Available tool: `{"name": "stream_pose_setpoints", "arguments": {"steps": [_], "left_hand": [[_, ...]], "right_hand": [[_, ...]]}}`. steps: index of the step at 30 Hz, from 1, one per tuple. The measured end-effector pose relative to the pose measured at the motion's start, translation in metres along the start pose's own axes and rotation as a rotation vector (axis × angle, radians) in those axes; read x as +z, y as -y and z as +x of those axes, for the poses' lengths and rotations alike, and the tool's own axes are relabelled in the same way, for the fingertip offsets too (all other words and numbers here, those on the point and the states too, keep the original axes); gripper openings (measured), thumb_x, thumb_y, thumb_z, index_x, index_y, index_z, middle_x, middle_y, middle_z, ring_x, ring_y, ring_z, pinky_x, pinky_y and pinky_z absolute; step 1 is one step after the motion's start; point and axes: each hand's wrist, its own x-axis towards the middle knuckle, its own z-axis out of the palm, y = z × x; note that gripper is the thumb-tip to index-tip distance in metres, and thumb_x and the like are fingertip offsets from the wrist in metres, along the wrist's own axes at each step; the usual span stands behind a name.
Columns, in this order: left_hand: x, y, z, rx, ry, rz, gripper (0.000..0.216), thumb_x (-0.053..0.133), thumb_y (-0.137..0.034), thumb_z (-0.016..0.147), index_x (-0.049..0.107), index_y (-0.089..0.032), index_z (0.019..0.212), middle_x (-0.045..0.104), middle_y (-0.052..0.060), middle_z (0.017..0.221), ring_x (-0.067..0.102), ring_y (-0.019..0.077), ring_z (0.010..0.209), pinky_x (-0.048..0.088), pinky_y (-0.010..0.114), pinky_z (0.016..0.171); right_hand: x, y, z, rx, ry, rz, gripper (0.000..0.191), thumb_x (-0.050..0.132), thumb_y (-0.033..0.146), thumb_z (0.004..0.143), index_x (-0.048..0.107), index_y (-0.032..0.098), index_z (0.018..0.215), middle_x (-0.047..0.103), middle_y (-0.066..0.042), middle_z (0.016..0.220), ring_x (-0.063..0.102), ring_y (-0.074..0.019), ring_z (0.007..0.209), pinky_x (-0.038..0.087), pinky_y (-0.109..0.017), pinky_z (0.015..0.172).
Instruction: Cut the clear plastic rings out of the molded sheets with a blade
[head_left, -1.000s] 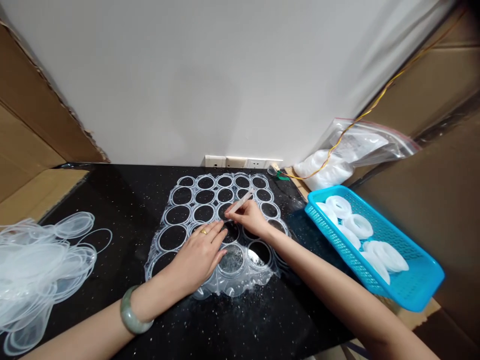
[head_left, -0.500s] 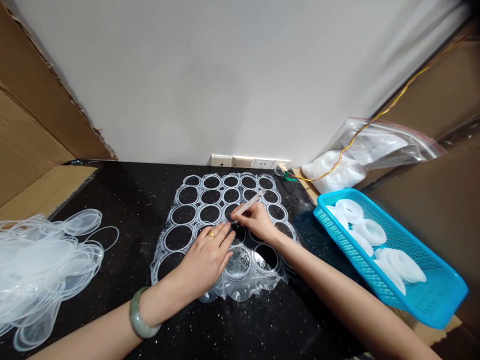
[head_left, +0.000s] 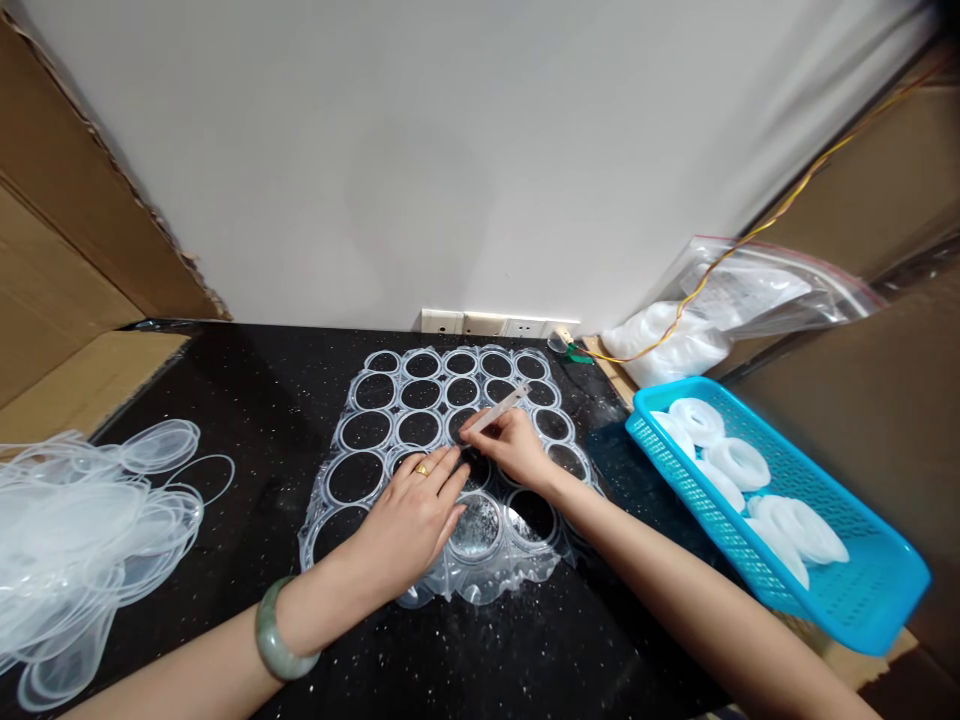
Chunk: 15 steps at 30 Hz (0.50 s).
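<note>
A clear, flexible sheet with rows of round openings lies on the dark speckled worktop. My left hand rests flat on its middle, fingers stretched out and close to the other hand. My right hand pinches a slim, flat, whitish tool like a pen, its far end slanting up to the right. The tool's working tip is hidden behind my fingers. In one of the near rings sits a frosty, whitish disc.
Left lies a heap of thin translucent discs and rings. A blue basket at right holds several stacks of white rings. Behind it is a zip bag of white pieces. Wall sockets carry a yellow cable. Cardboard stands left.
The whole view has shifted very slightly. Both hands, the tool and the sheet stay in practically the same places.
</note>
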Motion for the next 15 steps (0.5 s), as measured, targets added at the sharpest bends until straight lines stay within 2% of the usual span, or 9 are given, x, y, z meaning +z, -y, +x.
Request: {"name": "stream_pose_setpoints", "arguments": {"steps": [5, 9, 15], "left_hand": [[-0.0060, 0.0044, 0.0005, -0.018, 0.034, -0.089, 0.038, 0.047, -0.023, 0.096, 0.055, -0.013, 0.133, 0.051, 0.016, 0.142, 0.044, 0.0299, 0.134, 0.040, 0.051, 0.108], [-0.0077, 0.0086, -0.0002, -0.028, 0.022, -0.153, 0.040, 0.048, -0.023, 0.096, 0.052, -0.013, 0.135, 0.049, 0.015, 0.143, 0.044, 0.0291, 0.134, 0.042, 0.050, 0.108], [-0.0045, 0.0078, 0.0008, -0.005, 0.018, -0.105, 0.038, 0.050, -0.024, 0.096, 0.055, -0.012, 0.132, 0.051, 0.017, 0.141, 0.045, 0.0316, 0.132, 0.041, 0.053, 0.107]], "right_hand": [[-0.0006, 0.0035, -0.0050, -0.141, 0.017, -0.162, 0.012, 0.061, 0.019, 0.084, 0.071, 0.017, 0.077, 0.074, -0.006, 0.086, 0.068, -0.0174, 0.077, 0.050, -0.028, 0.073], [0.0010, 0.0013, -0.0062, -0.085, -0.036, -0.136, 0.011, 0.062, 0.020, 0.083, 0.071, 0.016, 0.077, 0.074, -0.006, 0.082, 0.068, -0.0180, 0.073, 0.051, -0.027, 0.068], [0.0026, 0.0013, -0.0057, -0.058, -0.049, -0.126, 0.010, 0.063, 0.020, 0.083, 0.071, 0.015, 0.080, 0.074, -0.006, 0.080, 0.068, -0.0175, 0.071, 0.051, -0.026, 0.066]]}}
